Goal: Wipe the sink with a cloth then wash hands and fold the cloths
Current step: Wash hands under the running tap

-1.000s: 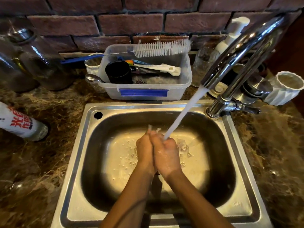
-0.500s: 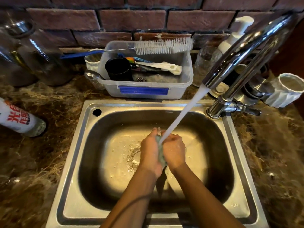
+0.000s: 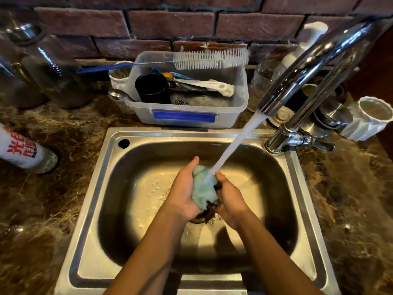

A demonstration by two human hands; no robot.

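A bunched, wet light-blue cloth (image 3: pixel 203 188) sits between my two palms over the middle of the steel sink (image 3: pixel 106 188). My left hand (image 3: pixel 182 192) cups its left side and my right hand (image 3: pixel 230 199) presses on its right side. Water streams from the chrome faucet (image 3: pixel 297 81) straight onto the top of the cloth. The drain (image 3: pixel 204 217) shows just below my hands, partly hidden by them.
A clear plastic bin (image 3: pixel 187 116) with a bottle brush (image 3: pixel 210 59), a black cup and utensils stands behind the sink. Glass jars (image 3: pixel 42 67) are at back left, a white bottle (image 3: pixel 21 150) at left, a soap pump (image 3: pixel 304 43) and white cup (image 3: pixel 370 118) at right.
My hands were pressed together around the cloth under the stream. They have now parted a little, and the blue cloth shows between them.
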